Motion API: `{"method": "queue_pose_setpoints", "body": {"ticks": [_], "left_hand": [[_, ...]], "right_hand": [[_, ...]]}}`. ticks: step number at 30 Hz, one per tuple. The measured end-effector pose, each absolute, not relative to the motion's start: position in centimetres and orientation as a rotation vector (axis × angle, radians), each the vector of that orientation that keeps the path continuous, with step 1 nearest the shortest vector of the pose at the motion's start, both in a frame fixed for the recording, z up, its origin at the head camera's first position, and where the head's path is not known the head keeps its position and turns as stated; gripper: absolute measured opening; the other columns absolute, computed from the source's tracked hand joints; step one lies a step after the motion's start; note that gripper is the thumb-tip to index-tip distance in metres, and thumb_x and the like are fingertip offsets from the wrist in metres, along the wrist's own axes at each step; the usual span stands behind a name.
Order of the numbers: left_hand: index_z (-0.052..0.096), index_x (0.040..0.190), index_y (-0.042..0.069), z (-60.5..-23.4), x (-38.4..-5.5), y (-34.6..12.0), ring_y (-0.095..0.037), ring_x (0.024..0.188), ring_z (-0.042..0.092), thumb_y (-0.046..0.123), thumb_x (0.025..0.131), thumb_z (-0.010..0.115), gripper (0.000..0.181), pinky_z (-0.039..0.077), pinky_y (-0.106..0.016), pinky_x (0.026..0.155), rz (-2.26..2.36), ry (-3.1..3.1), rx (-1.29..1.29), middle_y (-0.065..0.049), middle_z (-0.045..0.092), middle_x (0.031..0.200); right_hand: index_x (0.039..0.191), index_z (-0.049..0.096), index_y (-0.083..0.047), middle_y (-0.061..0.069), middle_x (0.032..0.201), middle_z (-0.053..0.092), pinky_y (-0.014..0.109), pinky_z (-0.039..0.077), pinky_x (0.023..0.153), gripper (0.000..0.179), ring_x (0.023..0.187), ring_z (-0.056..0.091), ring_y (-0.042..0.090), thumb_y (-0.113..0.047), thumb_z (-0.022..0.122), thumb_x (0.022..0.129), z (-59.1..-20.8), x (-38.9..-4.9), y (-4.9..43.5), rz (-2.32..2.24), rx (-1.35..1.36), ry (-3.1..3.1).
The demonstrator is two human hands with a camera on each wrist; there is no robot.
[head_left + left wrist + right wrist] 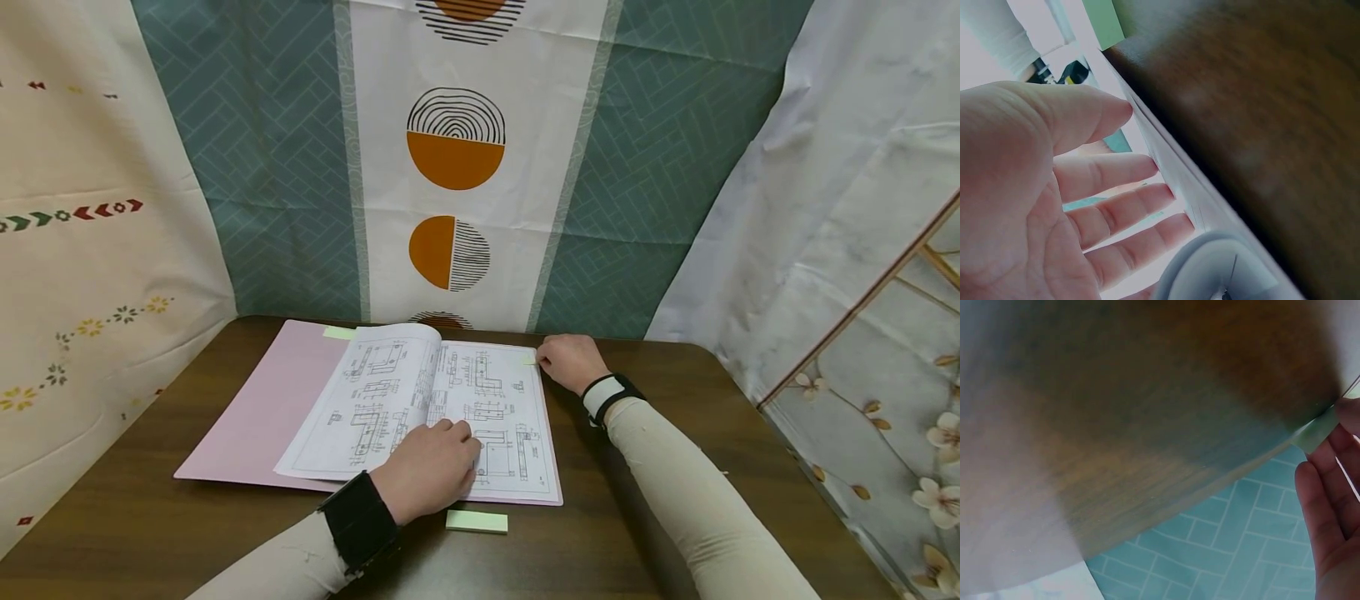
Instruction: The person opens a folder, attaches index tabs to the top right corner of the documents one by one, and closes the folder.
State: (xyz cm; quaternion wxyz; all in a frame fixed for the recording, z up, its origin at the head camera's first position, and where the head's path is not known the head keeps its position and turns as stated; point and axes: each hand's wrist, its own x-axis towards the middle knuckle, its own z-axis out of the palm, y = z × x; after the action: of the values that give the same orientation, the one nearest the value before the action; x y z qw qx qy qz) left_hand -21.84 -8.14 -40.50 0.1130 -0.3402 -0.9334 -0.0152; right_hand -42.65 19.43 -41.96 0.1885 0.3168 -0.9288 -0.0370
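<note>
A booklet of technical drawings (390, 387) lies spread in a pink folder (262, 408), its left pages curving up near the fold. My left hand (435, 465) rests on the lower part of the right page, and its fingertips (1169, 195) touch the paper in the left wrist view. At the upper right edge of that page, my right hand (572, 361) pinches a pale green sticky note (1317, 430) between thumb and fingers. The note's other end (528, 359) lies on the page. Just below the folder sits a pad of green sticky notes (477, 522).
Another green sticky note (339, 332) stands out at the top of the folder's left side. All of this lies on a dark brown wooden table (120, 517). Patterned cloths (292, 167) hang behind and on both sides.
</note>
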Motion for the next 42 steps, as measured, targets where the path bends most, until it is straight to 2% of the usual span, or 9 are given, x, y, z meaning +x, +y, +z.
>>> {"method": "queue_pose_setpoints", "body": {"ticks": [7,13,20,22,26,29,32,37,42], "left_hand": [[0.079,0.107,0.010,-40.6,-21.8,-8.2,-0.022,0.086,0.065,0.028,0.101,0.080,0.020,0.054,-0.037,0.067,-0.032,-2.735,-0.995,-0.004,0.071,0.101],[0.079,0.107,0.010,-40.0,-22.0,-8.2,-0.021,0.083,0.063,0.027,0.101,0.079,0.018,0.054,-0.036,0.066,0.014,-2.749,-1.038,-0.004,0.070,0.100],[0.081,0.119,0.013,-37.5,-24.2,-6.7,-0.015,0.080,0.059,0.026,0.104,0.076,0.020,0.058,-0.035,0.079,0.168,-2.896,-1.134,-0.002,0.073,0.102],[0.081,0.124,0.013,-37.3,-25.5,-5.9,-0.015,0.086,0.064,0.027,0.105,0.075,0.024,0.059,-0.035,0.084,0.215,-2.906,-1.144,-0.002,0.075,0.108],[0.077,0.135,0.014,-38.0,-29.2,-4.4,-0.020,0.112,0.072,0.031,0.107,0.074,0.033,0.060,-0.038,0.097,0.277,-2.882,-1.106,-0.004,0.074,0.130],[0.072,0.145,0.015,-39.0,-32.2,-3.4,-0.024,0.135,0.064,0.036,0.108,0.073,0.042,0.055,-0.044,0.108,0.302,-2.893,-1.047,-0.004,0.067,0.149],[0.066,0.153,0.017,-40.2,-34.7,-2.6,-0.025,0.149,0.053,0.043,0.109,0.071,0.051,0.050,-0.049,0.115,0.328,-2.915,-0.995,-0.002,0.058,0.161],[0.056,0.162,0.019,-41.9,-37.6,-1.7,-0.025,0.157,0.043,0.052,0.110,0.065,0.062,0.044,-0.051,0.121,0.309,-2.919,-0.965,-0.001,0.048,0.170],[0.045,0.169,0.019,-42.4,-38.7,-1.0,-0.025,0.163,0.035,0.055,0.113,0.056,0.067,0.038,-0.052,0.125,0.254,-2.938,-0.999,0.001,0.037,0.177]], "right_hand": [[0.097,0.088,-0.018,-0.001,0.089,0.078,0.037,0.060,0.069,0.012,0.078,0.073,0.017,-0.007,0.083,0.096,-42.1,-42.8,19.5,-0.108,0.888,-2.602],[0.104,0.089,-0.016,0.001,0.095,0.078,0.038,0.061,0.073,0.012,0.083,0.074,0.018,-0.008,0.081,0.099,-42.0,-42.8,19.8,-0.068,0.892,-2.631],[0.104,0.089,-0.016,-0.001,0.096,0.077,0.038,0.061,0.074,0.011,0.082,0.073,0.017,-0.009,0.082,0.098,-42.1,-42.5,20.6,-0.037,0.904,-2.650],[0.104,0.089,-0.016,-0.001,0.095,0.076,0.037,0.061,0.074,0.011,0.081,0.072,0.017,-0.009,0.082,0.098,-42.2,-42.4,20.7,-0.037,0.911,-2.644],[0.101,0.089,-0.017,-0.002,0.092,0.075,0.037,0.060,0.071,0.011,0.078,0.071,0.016,-0.009,0.083,0.097,-42.3,-42.4,20.4,-0.028,0.931,-2.609],[0.099,0.089,-0.019,-0.003,0.091,0.075,0.037,0.060,0.071,0.012,0.077,0.070,0.015,-0.009,0.083,0.097,-42.4,-42.5,20.3,-0.030,0.956,-2.594],[0.096,0.088,-0.020,-0.004,0.088,0.074,0.037,0.059,0.070,0.012,0.075,0.069,0.014,-0.009,0.084,0.096,-42.4,-42.6,20.2,-0.041,0.980,-2.579],[0.096,0.088,-0.019,-0.004,0.089,0.075,0.038,0.060,0.071,0.010,0.078,0.072,0.016,-0.009,0.085,0.095,-42.1,-42.5,20.3,-0.044,0.974,-2.563],[0.103,0.089,-0.017,-0.002,0.095,0.078,0.040,0.062,0.076,0.010,0.086,0.076,0.018,-0.011,0.086,0.096,-42.0,-42.4,20.4,-0.042,0.972,-2.579]]}}
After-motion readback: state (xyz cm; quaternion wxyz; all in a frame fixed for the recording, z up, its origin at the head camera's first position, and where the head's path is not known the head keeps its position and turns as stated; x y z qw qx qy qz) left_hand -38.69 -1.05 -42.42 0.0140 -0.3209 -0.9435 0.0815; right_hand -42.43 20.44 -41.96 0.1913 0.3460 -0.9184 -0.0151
